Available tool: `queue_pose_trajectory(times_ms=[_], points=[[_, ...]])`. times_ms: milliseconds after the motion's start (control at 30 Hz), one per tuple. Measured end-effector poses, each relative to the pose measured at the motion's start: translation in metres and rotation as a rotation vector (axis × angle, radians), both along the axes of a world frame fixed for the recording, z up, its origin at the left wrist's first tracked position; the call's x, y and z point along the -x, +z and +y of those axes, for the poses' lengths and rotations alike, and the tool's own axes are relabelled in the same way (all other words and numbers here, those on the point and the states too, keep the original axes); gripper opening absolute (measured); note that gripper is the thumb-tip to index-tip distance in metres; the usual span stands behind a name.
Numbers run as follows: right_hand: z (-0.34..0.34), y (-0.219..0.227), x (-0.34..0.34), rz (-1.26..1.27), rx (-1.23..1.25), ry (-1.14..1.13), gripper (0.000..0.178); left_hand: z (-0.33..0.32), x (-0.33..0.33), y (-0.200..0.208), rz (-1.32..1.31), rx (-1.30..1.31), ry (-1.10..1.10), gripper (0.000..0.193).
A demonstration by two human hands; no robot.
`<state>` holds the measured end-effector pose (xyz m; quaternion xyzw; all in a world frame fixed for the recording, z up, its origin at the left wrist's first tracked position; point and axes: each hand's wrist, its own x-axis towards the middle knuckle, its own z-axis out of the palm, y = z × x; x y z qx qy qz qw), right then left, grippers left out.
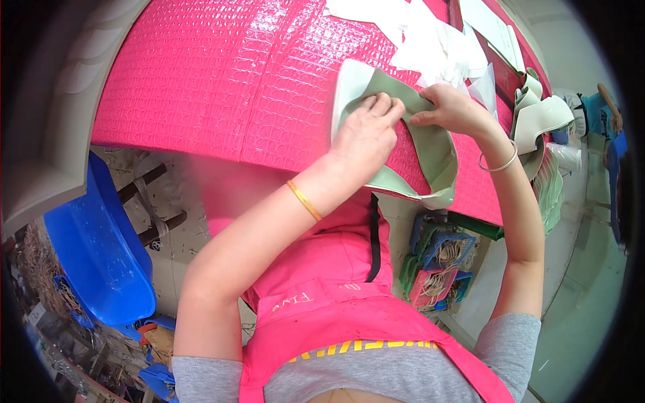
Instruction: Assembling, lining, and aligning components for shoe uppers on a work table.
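Observation:
A pale green strip of leather-like sheet (438, 151), lighter on one face, lies bent into a loop on the pink table cover, partly over its near edge. Inside the loop's far left part, my left hand (371, 129) presses down with curled fingers on the strip, hiding what lies under the fingertips. At the far right part of the loop, my right hand (458, 113) has its thumb and fingers closed at the strip's upper edge. Both hands are on the same piece.
White cut pieces (440, 50) are heaped beyond my hands. More pale green strips (547, 188) hang over the table's right edge, near a curled one (543, 115). A blue plastic chair (101, 248) stands at left, baskets (437, 282) below the table. Another person (598, 114) is far right.

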<state>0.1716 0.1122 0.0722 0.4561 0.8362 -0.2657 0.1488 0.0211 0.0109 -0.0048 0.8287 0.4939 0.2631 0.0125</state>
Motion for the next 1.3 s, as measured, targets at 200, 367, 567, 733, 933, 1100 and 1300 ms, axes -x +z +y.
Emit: queue_pose_trajectory(times_ms=[200,367,567,733,933,1100,1300], points=[[-0.006,0.016,-0.004,0.064,0.134,0.002,0.030,-0.002,-0.003,0.005,-0.029,0.048,-0.018,0.020],[-0.025,0.022,-0.005,-0.083,-0.018,0.056,0.025,0.005,-0.003,0.007,-0.093,0.115,0.012,0.019],[-0.066,-0.020,-0.028,0.220,-0.391,0.015,0.015,0.076,-0.026,0.038,-0.268,0.088,-0.035,0.018],[-0.088,-0.016,-0.012,0.144,-0.727,0.208,0.011,0.111,-0.049,0.030,0.054,0.555,-0.329,0.026],[-0.096,-0.018,-0.007,0.251,-0.470,0.109,0.022,0.110,-0.043,0.025,-0.051,0.628,-0.281,0.025],[-0.070,-0.026,0.001,0.568,-0.168,-0.371,0.024,0.050,0.012,0.045,-0.462,0.066,-0.190,0.016],[-0.048,-0.027,0.006,0.410,-0.227,-0.488,0.020,-0.014,0.028,0.011,-0.257,0.106,-0.093,0.041]])
